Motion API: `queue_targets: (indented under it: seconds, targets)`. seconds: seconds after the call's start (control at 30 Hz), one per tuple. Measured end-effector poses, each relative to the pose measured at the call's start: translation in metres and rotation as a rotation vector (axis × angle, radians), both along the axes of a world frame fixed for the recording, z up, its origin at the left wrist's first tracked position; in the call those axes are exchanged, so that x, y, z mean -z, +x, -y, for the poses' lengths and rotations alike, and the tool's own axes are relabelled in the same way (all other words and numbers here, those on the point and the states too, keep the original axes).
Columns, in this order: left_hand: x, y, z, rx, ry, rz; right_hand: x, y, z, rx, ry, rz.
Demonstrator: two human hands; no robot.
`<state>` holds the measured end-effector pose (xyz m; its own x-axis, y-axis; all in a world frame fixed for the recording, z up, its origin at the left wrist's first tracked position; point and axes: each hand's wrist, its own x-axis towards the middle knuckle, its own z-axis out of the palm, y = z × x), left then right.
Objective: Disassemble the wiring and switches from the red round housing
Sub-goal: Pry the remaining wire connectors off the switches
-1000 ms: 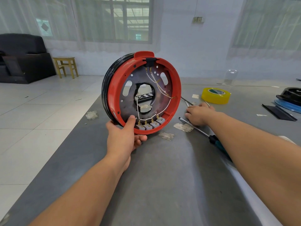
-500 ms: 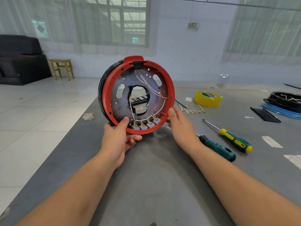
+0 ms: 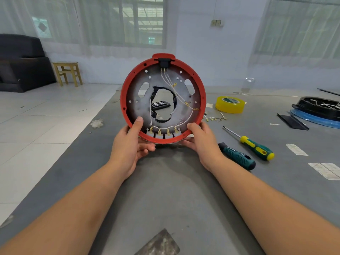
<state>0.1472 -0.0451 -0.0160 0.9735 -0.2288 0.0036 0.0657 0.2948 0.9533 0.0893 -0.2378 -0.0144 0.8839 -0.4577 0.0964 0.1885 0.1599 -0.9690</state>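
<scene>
both hands, left hand (image 3: 131, 144) and right hand (image 3: 201, 142), grip the red housing (image 3: 200, 92) upright by its lower rim; it seems stiff and light, while the thin wires (image 3: 176, 92) look fragile.

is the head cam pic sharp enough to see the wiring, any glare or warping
Head view: the red round housing and its white wires are sharp, lit evenly by daylight from the windows; no strong glare; wide-angle warping stretches both forearms and bends the table edge; both hands look crisp, without motion blur.
</scene>
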Motion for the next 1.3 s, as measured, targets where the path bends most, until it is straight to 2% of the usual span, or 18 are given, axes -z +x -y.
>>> queue_targets:
  seconds: [0.27,0.43,0.57,0.9,1.1,1.3]
  targets:
    - [-0.005,-0.010,0.011,0.009,0.130,0.008,-0.004,0.000,0.000,-0.026,0.174,-0.008]
    - [-0.006,-0.018,0.018,0.166,-0.069,-0.192,-0.005,0.000,-0.006,-0.060,0.247,0.010]
    - [-0.007,-0.020,0.017,0.303,-0.172,-0.269,-0.006,-0.002,-0.006,-0.076,0.271,0.009]
    - [-0.006,-0.013,0.007,0.408,-0.236,-0.370,-0.008,-0.005,-0.012,-0.143,0.224,-0.030]
    - [-0.005,-0.009,0.001,0.457,-0.220,-0.357,-0.006,-0.005,-0.013,-0.182,0.225,-0.026]
    - [-0.004,-0.004,-0.002,0.424,-0.185,-0.334,-0.002,-0.008,-0.017,-0.165,0.043,-0.038]
